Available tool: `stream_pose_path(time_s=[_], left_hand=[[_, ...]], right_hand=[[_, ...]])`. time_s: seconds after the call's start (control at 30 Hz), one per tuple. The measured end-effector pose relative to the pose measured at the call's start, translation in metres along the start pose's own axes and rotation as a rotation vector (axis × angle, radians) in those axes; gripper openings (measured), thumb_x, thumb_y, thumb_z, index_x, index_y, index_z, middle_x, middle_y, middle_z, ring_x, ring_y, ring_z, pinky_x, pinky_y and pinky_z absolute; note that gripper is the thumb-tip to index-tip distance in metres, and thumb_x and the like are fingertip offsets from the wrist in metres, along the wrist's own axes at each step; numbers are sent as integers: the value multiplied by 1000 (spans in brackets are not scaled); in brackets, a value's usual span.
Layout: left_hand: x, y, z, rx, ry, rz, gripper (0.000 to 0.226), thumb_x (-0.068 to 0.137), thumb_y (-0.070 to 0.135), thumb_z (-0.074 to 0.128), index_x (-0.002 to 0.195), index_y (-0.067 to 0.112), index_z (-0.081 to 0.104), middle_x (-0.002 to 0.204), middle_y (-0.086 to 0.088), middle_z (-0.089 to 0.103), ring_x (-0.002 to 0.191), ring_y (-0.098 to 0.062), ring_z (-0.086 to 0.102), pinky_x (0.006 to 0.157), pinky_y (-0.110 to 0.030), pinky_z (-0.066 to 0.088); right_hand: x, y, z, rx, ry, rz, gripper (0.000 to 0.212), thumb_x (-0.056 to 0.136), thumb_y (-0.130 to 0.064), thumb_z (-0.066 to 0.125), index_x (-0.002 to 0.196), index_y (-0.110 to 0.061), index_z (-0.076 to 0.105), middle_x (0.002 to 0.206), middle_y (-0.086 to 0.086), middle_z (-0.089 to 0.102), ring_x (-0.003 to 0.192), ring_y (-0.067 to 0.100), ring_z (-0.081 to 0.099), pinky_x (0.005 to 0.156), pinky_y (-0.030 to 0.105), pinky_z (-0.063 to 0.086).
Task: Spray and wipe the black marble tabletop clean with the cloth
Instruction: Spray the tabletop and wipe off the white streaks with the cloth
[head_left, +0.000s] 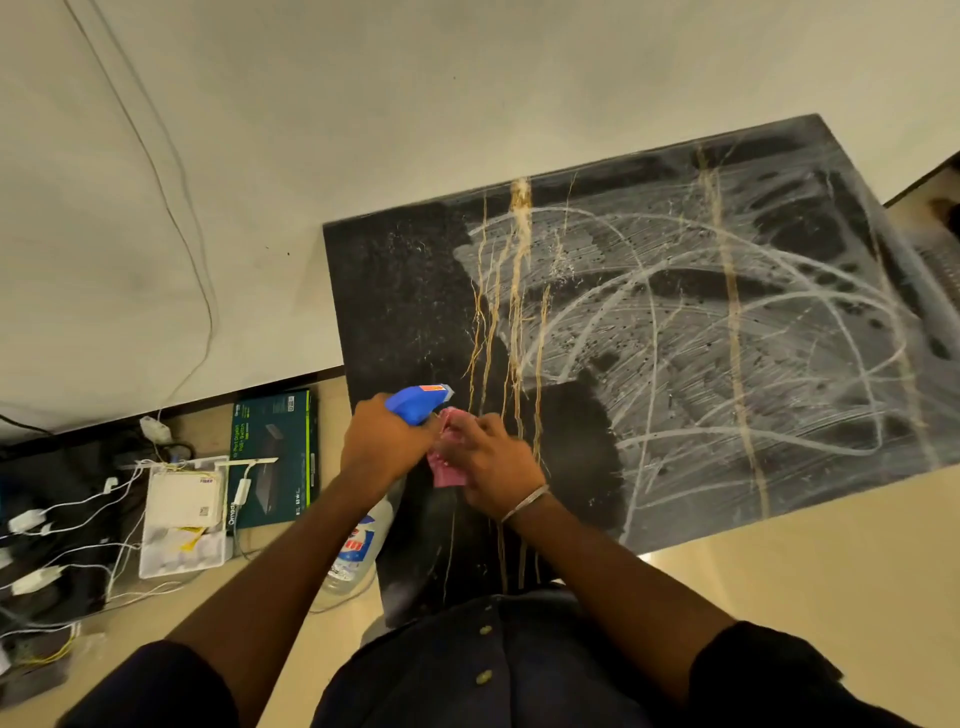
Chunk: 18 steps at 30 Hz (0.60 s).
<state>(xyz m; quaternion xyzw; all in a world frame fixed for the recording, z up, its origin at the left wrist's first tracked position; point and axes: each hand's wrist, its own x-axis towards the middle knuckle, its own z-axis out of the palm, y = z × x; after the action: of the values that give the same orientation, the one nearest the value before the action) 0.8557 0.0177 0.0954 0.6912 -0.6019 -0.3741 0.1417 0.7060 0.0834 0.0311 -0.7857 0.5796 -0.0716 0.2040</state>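
The black marble tabletop (405, 312) with gold veins fills the middle and right of the view; white swirling smears cover most of its right part. My left hand (382, 441) grips the neck of a clear spray bottle (358, 545) with a blue trigger head (418, 402), held over the table's near left corner. My right hand (493, 457) pinches a crumpled pink cloth (447, 473) just beside the bottle's head, above the marble. Both hands touch at the cloth.
A plain white wall runs behind the table. On the floor to the left lie a dark green router box (272, 457), a white tray with a small white device (182, 512), and several white cables and chargers (36, 525). Beige floor shows at the right.
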Motion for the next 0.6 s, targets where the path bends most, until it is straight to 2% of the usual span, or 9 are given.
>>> stream_pose_path(time_s=[0.1,0.2,0.33,0.4,0.6], left_hand=[[9,-7,-5,-8,-4,1,21,79,26,71,86,13,56,66,1,54,62,-14,55,59,-23,43],[17,-17,-7,-10,-20,12,24,80,29,70,91,11,59,69,-1,57,64,-15,57,61,-22,45],[21,-26,-10,0,-20,-3,27,79,32,70,92,10,60,69,0,57,63,-15,58,60,-21,44],[19,-28,-11,-15,-14,-23,28,78,32,70,93,11,59,70,-1,57,63,-15,58,58,-19,43],[19,-30,-11,-28,-2,-65,35,75,38,72,95,12,60,76,-4,61,66,-15,60,58,-20,43]], right_hand=[[-12,48,-18,-8,171,300,49,73,-30,75,118,-37,57,138,-1,43,111,28,44,58,35,57],[-18,86,-36,1,249,575,47,76,-26,70,121,-30,57,140,4,44,115,35,42,68,44,58],[-2,73,-37,-2,306,761,50,76,-22,67,124,-25,55,143,8,40,117,36,38,75,45,56],[12,51,-30,-18,295,672,50,78,-23,68,125,-29,54,143,6,39,115,34,39,72,43,57],[39,-6,-2,4,3,44,52,76,-33,75,124,-36,56,141,0,38,116,27,41,70,41,58]])
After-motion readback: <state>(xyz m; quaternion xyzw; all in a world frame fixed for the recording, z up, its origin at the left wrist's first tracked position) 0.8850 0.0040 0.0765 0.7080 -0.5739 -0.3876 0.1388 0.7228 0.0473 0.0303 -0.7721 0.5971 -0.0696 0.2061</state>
